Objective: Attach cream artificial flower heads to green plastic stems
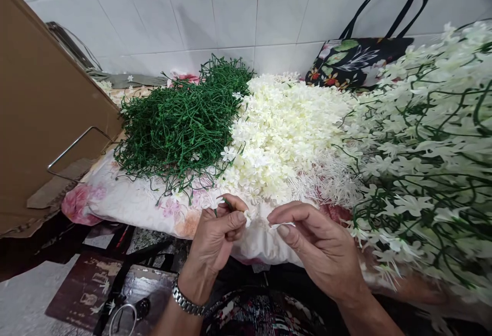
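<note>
My left hand point(218, 233) is closed in a pinch on a thin green plastic stem point(227, 203) with a small white flower at its tip. A metal watch sits on that wrist. Close beside it, my right hand point(313, 241) pinches a small white flower piece point(282, 224) between thumb and forefinger. Both hands hover over the near edge of a floral cloth point(126, 200). Just behind them lies a heap of loose white artificial flowers point(288, 131), and to its left a heap of bare green stems point(180, 120).
A big mass of assembled white flower sprays point(426, 156) fills the right side. A brown cardboard sheet point(42, 100) leans at the left with a wire handle point(75, 146). A black floral bag point(357, 59) stands against the white tiled wall point(230, 7).
</note>
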`<state>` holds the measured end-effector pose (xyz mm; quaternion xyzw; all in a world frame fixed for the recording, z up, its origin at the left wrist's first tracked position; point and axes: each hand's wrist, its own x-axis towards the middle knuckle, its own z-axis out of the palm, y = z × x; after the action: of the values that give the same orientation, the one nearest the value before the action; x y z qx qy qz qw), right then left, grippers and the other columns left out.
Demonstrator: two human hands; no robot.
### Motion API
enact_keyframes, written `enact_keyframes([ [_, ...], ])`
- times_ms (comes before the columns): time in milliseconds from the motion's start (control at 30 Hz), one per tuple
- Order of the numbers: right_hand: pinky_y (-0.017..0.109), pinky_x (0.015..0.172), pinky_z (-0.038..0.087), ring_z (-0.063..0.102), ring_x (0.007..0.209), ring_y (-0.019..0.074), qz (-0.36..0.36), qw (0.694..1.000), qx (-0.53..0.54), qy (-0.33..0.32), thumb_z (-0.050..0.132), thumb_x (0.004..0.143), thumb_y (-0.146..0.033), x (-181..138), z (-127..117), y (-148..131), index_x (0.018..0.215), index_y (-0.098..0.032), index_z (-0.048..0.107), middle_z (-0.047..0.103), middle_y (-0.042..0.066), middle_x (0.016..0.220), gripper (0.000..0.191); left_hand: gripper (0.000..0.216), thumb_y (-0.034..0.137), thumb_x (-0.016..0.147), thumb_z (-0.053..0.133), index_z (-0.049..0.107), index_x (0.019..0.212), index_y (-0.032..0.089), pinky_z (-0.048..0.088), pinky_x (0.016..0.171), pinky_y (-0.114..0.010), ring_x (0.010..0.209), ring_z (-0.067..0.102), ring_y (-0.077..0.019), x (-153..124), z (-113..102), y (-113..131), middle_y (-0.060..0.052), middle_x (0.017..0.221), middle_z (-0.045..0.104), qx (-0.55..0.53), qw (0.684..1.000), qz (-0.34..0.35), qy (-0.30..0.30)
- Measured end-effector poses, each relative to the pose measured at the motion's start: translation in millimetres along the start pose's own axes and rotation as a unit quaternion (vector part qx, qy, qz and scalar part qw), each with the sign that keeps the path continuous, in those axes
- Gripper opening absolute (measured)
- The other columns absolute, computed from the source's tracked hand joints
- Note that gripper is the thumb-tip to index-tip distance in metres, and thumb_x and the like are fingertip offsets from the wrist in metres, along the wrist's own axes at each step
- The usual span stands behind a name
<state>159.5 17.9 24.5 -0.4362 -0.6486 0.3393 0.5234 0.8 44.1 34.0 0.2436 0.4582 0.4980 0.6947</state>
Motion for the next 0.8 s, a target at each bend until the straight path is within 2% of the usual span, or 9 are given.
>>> enact_keyframes([
  [167, 0.023, 0.057, 0.047, 0.055, 0.065, 0.0102, -0.058, 0.997, 0.021, 0.045, 0.057, 0.082, -0.012, 3, 19, -7, 0.079, -0.019, 0.058, 0.057, -0.001, 0.070, 0.007, 0.035, 0.026, 0.043, 0.083, 0.054, 0.055, 0.013, 0.014, 0.038, -0.017, 0.036, 0.026, 0.0005, -8, 3, -11, 0.007, 0.049, 0.043, -0.072, 0.996, -0.037, -0.039],
  [333, 0.023, 0.056, 0.046, 0.055, 0.065, 0.0105, -0.087, 0.994, -0.018, 0.068, 0.056, 0.081, -0.009, 0, 26, -3, 0.083, -0.018, 0.059, 0.056, 0.000, 0.071, 0.010, 0.044, 0.026, 0.039, 0.085, 0.045, 0.053, 0.015, 0.018, 0.037, -0.015, 0.036, 0.027, 0.0000, -11, 7, -18, 0.011, 0.045, 0.031, -0.099, 0.994, -0.046, 0.005],
  [533, 0.020, 0.051, 0.046, 0.054, 0.063, 0.0095, -0.113, 0.989, -0.063, 0.070, 0.055, 0.080, -0.005, -3, 27, -2, 0.087, -0.018, 0.059, 0.056, 0.001, 0.073, 0.015, 0.044, 0.020, 0.034, 0.086, 0.046, 0.053, 0.015, 0.022, 0.038, -0.014, 0.037, 0.029, -0.0003, -13, 8, -24, 0.010, 0.045, 0.036, -0.134, 0.989, -0.059, 0.039],
  [633, 0.020, 0.054, 0.047, 0.054, 0.064, 0.0095, -0.148, 0.984, -0.074, 0.068, 0.054, 0.079, -0.001, -4, 27, -1, 0.088, -0.016, 0.058, 0.056, 0.002, 0.074, 0.018, 0.041, 0.019, 0.035, 0.086, 0.051, 0.055, 0.014, 0.029, 0.041, -0.015, 0.042, 0.037, -0.0025, -14, 6, -27, 0.008, 0.049, 0.042, -0.135, 0.989, -0.039, 0.040],
  [800, 0.021, 0.058, 0.048, 0.054, 0.068, 0.0105, -0.174, 0.980, -0.091, 0.041, 0.053, 0.078, 0.003, -5, 29, 2, 0.089, -0.012, 0.059, 0.056, 0.004, 0.075, 0.019, 0.026, 0.021, 0.047, 0.083, 0.061, 0.057, 0.013, 0.037, 0.049, -0.017, 0.052, 0.045, -0.0065, -14, 2, -32, 0.003, 0.056, 0.051, -0.102, 0.994, 0.044, 0.016],
])
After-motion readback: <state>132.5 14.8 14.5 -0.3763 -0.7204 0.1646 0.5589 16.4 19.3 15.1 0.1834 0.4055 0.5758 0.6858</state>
